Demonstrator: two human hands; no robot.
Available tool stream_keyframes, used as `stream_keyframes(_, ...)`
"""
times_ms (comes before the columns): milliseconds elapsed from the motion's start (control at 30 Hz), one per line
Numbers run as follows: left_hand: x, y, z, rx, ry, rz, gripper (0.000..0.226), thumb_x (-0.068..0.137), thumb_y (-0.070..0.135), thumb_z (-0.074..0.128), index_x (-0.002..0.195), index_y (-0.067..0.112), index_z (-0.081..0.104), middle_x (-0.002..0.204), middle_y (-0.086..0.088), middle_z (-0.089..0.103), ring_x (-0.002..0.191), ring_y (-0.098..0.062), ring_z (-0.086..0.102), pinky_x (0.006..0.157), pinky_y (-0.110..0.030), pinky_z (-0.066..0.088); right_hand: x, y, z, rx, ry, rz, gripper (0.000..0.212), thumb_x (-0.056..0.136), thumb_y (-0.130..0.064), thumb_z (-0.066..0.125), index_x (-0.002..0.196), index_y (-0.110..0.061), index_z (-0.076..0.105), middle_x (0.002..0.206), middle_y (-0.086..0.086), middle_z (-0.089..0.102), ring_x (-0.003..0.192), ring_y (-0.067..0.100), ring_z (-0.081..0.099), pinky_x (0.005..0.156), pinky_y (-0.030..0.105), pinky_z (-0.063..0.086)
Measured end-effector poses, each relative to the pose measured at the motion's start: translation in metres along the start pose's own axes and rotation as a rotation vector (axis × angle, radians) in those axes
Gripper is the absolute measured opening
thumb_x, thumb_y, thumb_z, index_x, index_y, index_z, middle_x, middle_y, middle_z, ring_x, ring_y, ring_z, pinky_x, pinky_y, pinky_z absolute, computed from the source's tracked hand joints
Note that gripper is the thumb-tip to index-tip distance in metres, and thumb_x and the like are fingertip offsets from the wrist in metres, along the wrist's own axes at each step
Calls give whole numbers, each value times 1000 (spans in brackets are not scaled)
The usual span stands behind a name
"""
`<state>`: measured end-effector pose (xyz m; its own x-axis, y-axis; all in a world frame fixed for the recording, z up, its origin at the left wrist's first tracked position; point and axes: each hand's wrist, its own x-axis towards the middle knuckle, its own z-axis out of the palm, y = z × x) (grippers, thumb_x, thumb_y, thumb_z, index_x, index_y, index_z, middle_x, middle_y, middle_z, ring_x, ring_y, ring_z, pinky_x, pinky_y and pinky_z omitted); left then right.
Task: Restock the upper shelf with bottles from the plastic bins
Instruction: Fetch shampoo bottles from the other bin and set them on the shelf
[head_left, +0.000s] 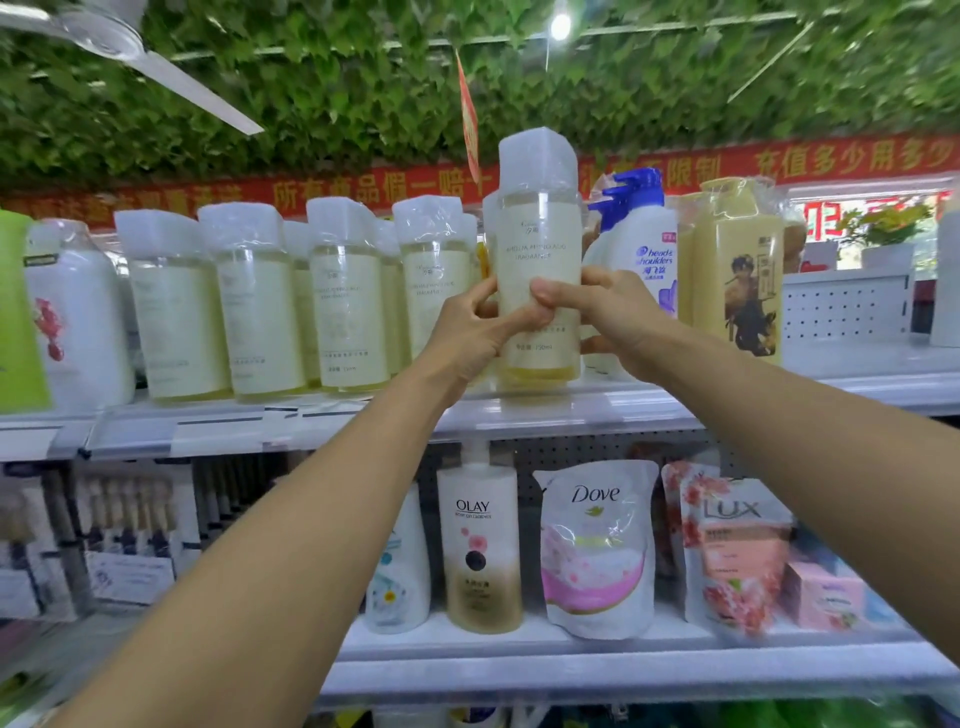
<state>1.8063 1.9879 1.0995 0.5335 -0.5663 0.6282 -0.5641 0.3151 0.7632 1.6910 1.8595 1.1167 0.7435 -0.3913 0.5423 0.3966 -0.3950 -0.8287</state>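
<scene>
Your two hands reach up together: your left hand (470, 325) and your right hand (605, 317) both curl their fingers round the tall clear plastic bottle of pale yellow liquid with a frosted white cap (538, 249), thumbs meeting across its front. You hold it upright, its base just above the front edge of the white metal upper shelf (571, 410). To its left a row of matching pale yellow bottles (260, 296) stands on that shelf; behind to the right stands a white pump bottle with a blue top (636, 234).
</scene>
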Motion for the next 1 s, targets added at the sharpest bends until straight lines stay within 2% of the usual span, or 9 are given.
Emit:
stream_keyframes(100,0,-3,4,11,9,1,57,71,34,85,123,27,64,102,6,74,89,-5,72,70,-19,57,0,5,0,20,-2,10,49,80,-36,77,120,-13,61,108,1,72,93,15,72,73,33,60)
stream_keyframes(200,0,-6,5,-51,-44,-18,63,69,31,86,126,26,60,106,11,74,98,-11,72,80,-31,60,0,8,4,48,-3,23,51,81,-35,76,124,-12,59,113,2,70,99,18,70,82,38,59)
stream_keyframes(300,0,-6,4,-68,-82,-28,76,68,25,88,135,21,53,121,3,68,106,-18,70,84,-37,60,2,7,6,61,-11,36,53,81,-34,76,125,-12,57,116,2,69,101,18,70,85,41,59)
stream_keyframes(433,1,-7,3,-81,-105,-42,74,75,19,85,139,16,49,128,-7,64,113,-24,67,93,-45,57,6,7,6,42,-19,42,54,82,-34,76,127,-12,55,117,2,68,102,19,69,85,41,59)
stream_keyframes(800,9,-11,4,-63,-111,-61,70,77,19,84,138,17,50,126,-8,66,111,-25,68,94,-45,57,13,8,4,17,-22,45,52,82,-33,75,126,-12,57,116,1,69,101,18,69,81,40,59)
stream_keyframes(1000,8,-10,5,-71,-102,-64,70,78,18,83,139,16,49,127,-9,65,112,-26,67,96,-46,55,11,8,5,27,-30,47,52,83,-32,75,128,-13,56,117,2,69,101,19,69,85,41,58)
